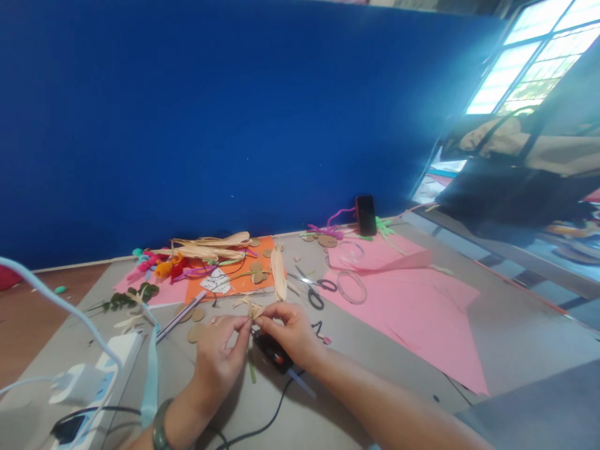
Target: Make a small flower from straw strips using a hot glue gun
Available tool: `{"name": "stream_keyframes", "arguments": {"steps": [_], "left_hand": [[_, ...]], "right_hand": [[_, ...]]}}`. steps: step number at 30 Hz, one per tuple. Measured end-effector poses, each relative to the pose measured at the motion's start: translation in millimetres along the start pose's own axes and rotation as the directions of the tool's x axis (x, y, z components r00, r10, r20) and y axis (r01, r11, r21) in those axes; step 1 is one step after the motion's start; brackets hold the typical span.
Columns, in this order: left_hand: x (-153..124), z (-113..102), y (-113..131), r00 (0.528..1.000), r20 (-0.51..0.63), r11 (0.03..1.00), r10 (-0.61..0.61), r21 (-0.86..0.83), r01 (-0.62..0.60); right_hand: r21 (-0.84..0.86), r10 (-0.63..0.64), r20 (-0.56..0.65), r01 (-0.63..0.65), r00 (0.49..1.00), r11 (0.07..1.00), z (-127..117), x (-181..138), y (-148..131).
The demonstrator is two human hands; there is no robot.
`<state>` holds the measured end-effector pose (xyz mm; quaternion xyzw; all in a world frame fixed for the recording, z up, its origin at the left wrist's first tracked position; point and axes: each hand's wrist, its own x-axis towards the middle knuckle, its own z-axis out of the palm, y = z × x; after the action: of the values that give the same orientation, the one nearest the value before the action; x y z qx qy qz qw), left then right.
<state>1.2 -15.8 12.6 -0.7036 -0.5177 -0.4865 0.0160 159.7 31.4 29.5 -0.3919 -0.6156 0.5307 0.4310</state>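
My left hand (219,353) and my right hand (291,331) meet at the front middle of the table, fingertips pinched together. Between them is a small pale-yellow husk-like flower (254,310), partly covered by the fingers. A green strip (252,367) shows just below; whether it joins the flower I cannot tell. Under my right hand lies a black glue gun (272,351) with a clear glue stick (302,382) at its back end. Dry straw-coloured husk strips (278,272) lie beyond my fingers. Black-handled scissors (316,290) rest open to the right.
Pink paper sheets (407,312) spread over the right side. A roll of clear tape (351,287) sits on their edge. Orange paper (239,281) bears husks and discs. At left are a power strip (115,369) and cables. A phone (365,215) leans against the blue partition (244,125).
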Motion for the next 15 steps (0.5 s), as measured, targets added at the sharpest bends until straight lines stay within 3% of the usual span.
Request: {"name": "stream_keyframes", "arguments": {"steps": [15], "left_hand": [[-0.5, 0.4, -0.1, 0.999, 0.043, 0.999, 0.028, 0.043, -0.030]], "right_hand": [[0.050, -0.017, 0.013, 0.017, 1.000, 0.999, 0.0, 1.9, 9.3]]}}
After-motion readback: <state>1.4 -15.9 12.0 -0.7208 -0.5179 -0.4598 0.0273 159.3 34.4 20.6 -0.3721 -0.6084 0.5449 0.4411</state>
